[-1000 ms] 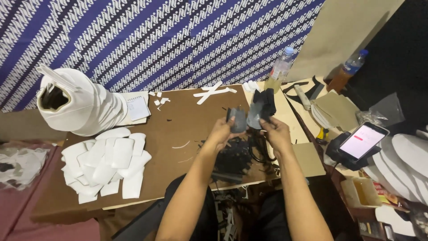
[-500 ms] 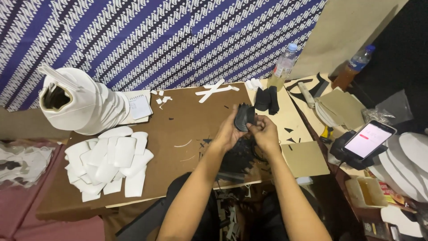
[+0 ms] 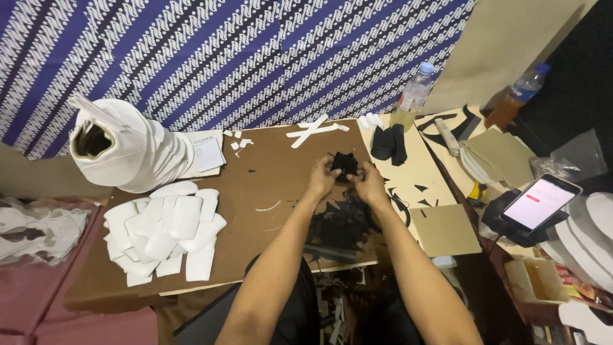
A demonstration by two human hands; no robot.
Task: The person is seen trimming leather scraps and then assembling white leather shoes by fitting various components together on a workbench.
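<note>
My left hand (image 3: 320, 181) and my right hand (image 3: 366, 182) meet over the brown board (image 3: 255, 191), both closed on a small bunch of black cut pieces (image 3: 343, 163) held between the fingertips. Just below the hands lies a loose heap of black scraps (image 3: 341, 223) on the board's near edge. Two stacked black pieces (image 3: 388, 142) rest on the pale sheet to the upper right of the hands.
A pile of white cut shapes (image 3: 167, 230) lies at the left, a white roll of material (image 3: 124, 150) behind it. Two bottles (image 3: 412, 96) stand at the back. A lit phone (image 3: 539, 203) sits on a stand at right, near cardboard sheets (image 3: 444, 229) and white strips (image 3: 313, 130).
My hands came together and drew nearer to me; the black pieces, held apart a second ago, are now gathered in one bunch between both hands.
</note>
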